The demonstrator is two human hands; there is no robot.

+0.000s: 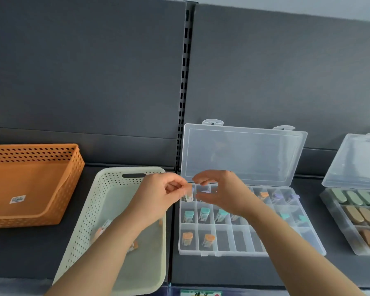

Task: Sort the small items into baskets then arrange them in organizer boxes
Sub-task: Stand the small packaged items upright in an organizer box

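I judge this the arranging step. The pale basket [107,189] holds a few orange-capped pieces [100,230]. My left hand [158,193] pinches a small capped piece [189,196] over the top-left compartment of the organizer box [224,240]. My right hand [220,193] hovers half-open, apparently empty. Next, it needs lowering in upright.

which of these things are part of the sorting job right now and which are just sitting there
In use: left hand pinching a small piece; right hand beside it; clear organizer box, lid open; cream basket holding orange-capped pieces.
Just sitting: orange basket at far left; second organizer box at right.
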